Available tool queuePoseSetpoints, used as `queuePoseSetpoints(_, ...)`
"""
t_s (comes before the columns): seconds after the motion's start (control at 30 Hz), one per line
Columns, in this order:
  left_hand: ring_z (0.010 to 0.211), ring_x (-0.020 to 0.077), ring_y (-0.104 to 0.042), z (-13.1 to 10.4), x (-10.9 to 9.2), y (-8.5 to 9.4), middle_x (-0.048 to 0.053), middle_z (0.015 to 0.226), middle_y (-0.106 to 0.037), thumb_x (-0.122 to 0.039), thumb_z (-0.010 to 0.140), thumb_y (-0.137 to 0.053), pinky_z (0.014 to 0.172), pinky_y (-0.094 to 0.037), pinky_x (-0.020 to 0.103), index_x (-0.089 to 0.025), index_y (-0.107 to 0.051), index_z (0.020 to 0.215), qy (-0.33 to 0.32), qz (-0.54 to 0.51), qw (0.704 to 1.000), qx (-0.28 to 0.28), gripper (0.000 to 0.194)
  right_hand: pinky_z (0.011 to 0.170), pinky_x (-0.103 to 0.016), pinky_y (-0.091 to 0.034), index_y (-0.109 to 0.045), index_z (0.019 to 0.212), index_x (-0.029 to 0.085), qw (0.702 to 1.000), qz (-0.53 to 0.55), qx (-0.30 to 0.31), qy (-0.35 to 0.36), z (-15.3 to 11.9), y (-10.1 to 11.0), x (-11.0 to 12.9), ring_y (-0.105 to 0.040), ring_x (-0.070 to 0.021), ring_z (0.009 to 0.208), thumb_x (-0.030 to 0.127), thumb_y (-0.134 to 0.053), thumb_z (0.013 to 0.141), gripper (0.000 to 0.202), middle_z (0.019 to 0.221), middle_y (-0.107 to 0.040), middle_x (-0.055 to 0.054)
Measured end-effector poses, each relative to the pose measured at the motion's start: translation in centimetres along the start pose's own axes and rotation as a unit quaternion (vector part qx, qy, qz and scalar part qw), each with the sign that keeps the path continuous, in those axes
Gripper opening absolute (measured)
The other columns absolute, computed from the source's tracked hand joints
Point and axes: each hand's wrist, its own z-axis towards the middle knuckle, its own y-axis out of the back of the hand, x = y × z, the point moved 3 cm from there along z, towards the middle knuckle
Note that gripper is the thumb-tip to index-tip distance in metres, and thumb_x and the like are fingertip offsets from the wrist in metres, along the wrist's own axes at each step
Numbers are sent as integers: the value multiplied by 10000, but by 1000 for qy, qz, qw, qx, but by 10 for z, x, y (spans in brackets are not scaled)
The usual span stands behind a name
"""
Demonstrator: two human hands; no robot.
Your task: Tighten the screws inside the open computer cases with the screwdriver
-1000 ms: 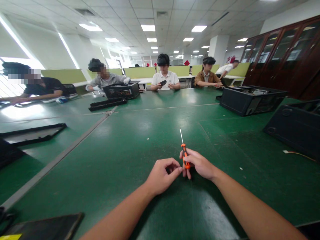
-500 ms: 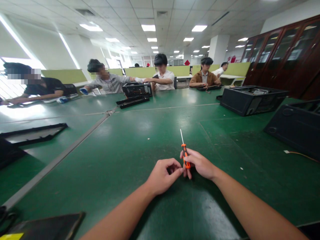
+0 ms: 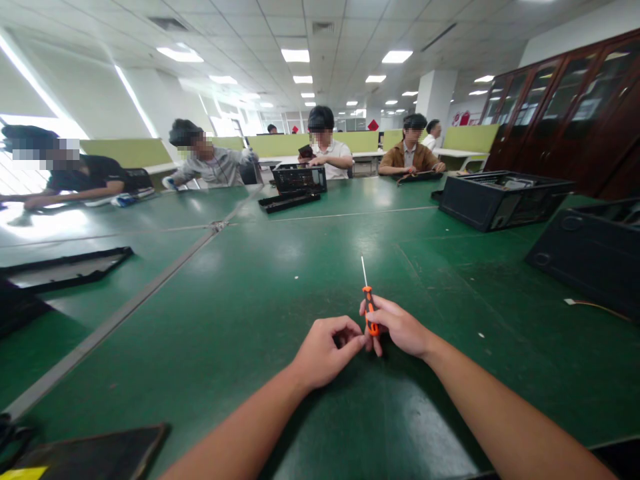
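My right hand (image 3: pixel 400 325) grips a screwdriver (image 3: pixel 371 315) by its orange and black handle, between thumb and fingers. Its thin metal shaft points away from me, tilted slightly left, with the tip over the green table (image 3: pixel 240 280). Close beside it, my left hand (image 3: pixel 330 350) is closed in a pinch, thumb against curled fingers. Those fingertips touch or nearly touch the lower fingers of my right hand. Whatever they may hold is too small or hidden to make out.
Black computer cases (image 3: pixel 500 200) stand at the right, with a thin cable (image 3: pixel 595 305) nearby. Dark panels lie at the left (image 3: pixel 75 267) and near left (image 3: pixel 95 457). Across the table, several people sit; one in white handles an open case (image 3: pixel 300 179).
My hands and the screwdriver stay nearly still. Across the table, the open case and its panel have shifted right, and the person in grey has drawn an arm back from it.
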Motion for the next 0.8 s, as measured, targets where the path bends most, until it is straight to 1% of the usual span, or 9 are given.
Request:
queuePoseSetpoints(0.3, 569, 108, -518, -1, 2, -1, 19, 662, -670, -383, 873, -604, 568, -405, 222, -145, -705, 820, -2, 0, 1000, 8, 264, 394, -240, -418, -421, 975, 213, 1000, -7, -1, 2, -1, 0, 2, -557, -140, 395, 362, -479, 843, 207, 590, -653, 25)
queuePoseSetpoints(0.53, 570, 112, -521, 0, 0, -1, 22, 657, -664, -406, 865, -610, 570, -406, 225, -140, -710, 813, 8, -6, 1000, 14, 290, 406, -242, -419, -423, 975, 211, 1000, -17, -1, 1, -2, -1, 3, -555, -136, 395, 372, -480, 853, 210, 590, -649, 29)
queuePoseSetpoints(0.6, 575, 114, -526, 0, 0, -1, 24, 665, -670, -410, 863, -611, 571, -408, 227, -140, -711, 820, 10, -9, 1000, 17, 291, 408, -242, -416, -424, 975, 212, 1000, -20, -3, 1, -2, -1, 3, -558, -137, 398, 404, -485, 860, 232, 595, -652, 28)
queuePoseSetpoints(0.73, 572, 112, -519, 0, 1, -2, 19, 671, -671, -405, 868, -606, 570, -401, 227, -146, -711, 830, 17, -6, 1000, 23, 282, 403, -234, -401, -438, 942, 208, 999, -36, -12, 3, -1, -3, 2, -553, -131, 391, 527, -453, 900, 322, 579, -642, 23)
queuePoseSetpoints(0.8, 576, 112, -517, 0, 2, -2, 19, 674, -669, -397, 869, -604, 574, -402, 228, -146, -712, 837, 18, -4, 999, 26, 275, 401, -222, -393, -448, 922, 203, 999, -47, -20, 5, -1, -3, 2, -546, -121, 385, 556, -449, 911, 354, 565, -627, 31)
